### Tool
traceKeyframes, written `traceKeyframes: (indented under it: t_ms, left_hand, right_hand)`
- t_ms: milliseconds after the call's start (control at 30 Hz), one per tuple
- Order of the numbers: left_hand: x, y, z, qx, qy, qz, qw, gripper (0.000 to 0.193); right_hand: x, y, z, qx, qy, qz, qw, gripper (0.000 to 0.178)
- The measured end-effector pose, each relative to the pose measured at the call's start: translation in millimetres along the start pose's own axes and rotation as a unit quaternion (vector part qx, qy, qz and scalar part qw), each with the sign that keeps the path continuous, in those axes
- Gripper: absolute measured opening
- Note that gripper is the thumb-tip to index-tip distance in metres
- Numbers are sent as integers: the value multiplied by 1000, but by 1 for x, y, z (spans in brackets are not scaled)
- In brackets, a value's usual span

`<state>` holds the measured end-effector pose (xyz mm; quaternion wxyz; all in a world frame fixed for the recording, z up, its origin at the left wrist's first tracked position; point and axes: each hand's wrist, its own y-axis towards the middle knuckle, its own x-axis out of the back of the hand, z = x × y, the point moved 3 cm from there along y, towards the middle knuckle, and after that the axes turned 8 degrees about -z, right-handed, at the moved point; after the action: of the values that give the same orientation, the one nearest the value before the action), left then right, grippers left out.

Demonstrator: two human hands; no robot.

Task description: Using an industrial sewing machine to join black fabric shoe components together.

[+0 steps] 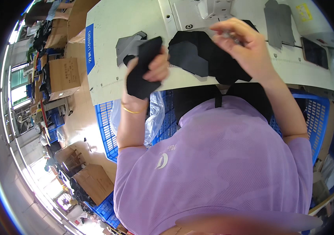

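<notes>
My left hand [158,69] is raised over the table's near edge, its fingers closed round a piece of black fabric [140,76] that is smeared by motion. Between the bent fingers of my right hand [252,49] is a small silvery metal tool [232,37], too blurred to name more closely. Below and beside that hand lie black fabric pieces [229,62] with a dark grey piece [190,58] on them, partly reaching over the front edge. Behind my left hand is a small pile of grey cut pieces [128,47].
A white sewing machine [210,8] stands at the table's back. Grey strips [279,24] and a dark phone [314,52] lie on the right. Blue plastic baskets [105,129] [318,117] flank me below the white tabletop [108,74]; cardboard boxes [64,76] stand left.
</notes>
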<state>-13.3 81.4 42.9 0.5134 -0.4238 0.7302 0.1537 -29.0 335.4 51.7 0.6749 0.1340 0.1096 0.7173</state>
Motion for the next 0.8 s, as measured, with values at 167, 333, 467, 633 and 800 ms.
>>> traceKeyframes:
  t_ms: [167, 333, 467, 633, 800]
  left_hand:
    - [-39, 26, 59, 65, 72, -23, 995, 24]
    - [-47, 39, 76, 73, 60, -13, 995, 26]
    - [-45, 45, 82, 92, 73, -36, 992, 26]
    - [-50, 49, 78, 76, 95, -21, 992, 29]
    - [-42, 41, 67, -2, 249, -74, 966, 36]
  right_hand:
    - [-19, -10, 9, -55, 74, 81, 992, 19]
    - [-4, -19, 0, -199, 154, 38, 967, 17]
    - [3, -25, -5, -211, 178, 19, 961, 19]
    - [5, -26, -12, -196, 163, 27, 967, 19]
    - [0, -25, -11, -177, 168, 37, 969, 17]
